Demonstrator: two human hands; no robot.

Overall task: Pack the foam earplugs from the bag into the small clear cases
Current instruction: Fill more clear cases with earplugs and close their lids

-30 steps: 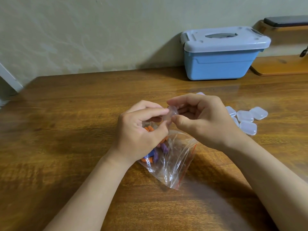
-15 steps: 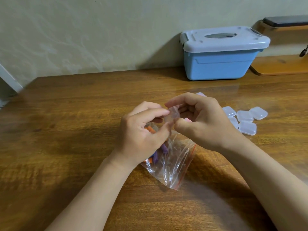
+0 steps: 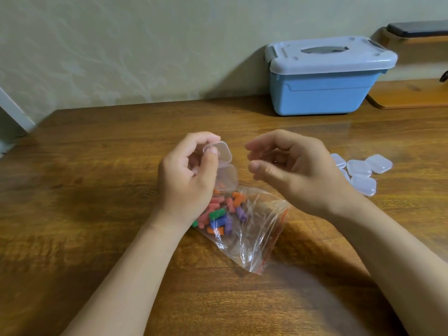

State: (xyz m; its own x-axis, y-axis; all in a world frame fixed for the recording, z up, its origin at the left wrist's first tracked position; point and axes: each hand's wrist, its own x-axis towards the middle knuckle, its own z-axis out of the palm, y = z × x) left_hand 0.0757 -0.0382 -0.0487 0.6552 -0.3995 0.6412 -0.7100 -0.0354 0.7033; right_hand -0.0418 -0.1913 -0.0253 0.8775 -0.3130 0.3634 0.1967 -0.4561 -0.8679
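Observation:
My left hand [image 3: 186,175] holds a small clear case [image 3: 224,166] with its hinged lid swung up, just above the bag. My right hand [image 3: 291,170] hovers a little to the right of the case, fingers curled and apart, holding nothing. A clear zip bag [image 3: 252,229] lies on the wooden table below both hands. Inside it are several foam earplugs [image 3: 221,214] in orange, pink, green, blue and purple. Several shut clear cases [image 3: 361,174] lie on the table to the right, partly hidden by my right hand.
A blue storage box with a grey lid [image 3: 324,76] stands at the back of the table [image 3: 97,190] against the wall. A wooden shelf [image 3: 412,93] sits at the far right.
Both hands were together on the shut case. The case has come open in my left hand, and my right hand has let go and moved to the right.

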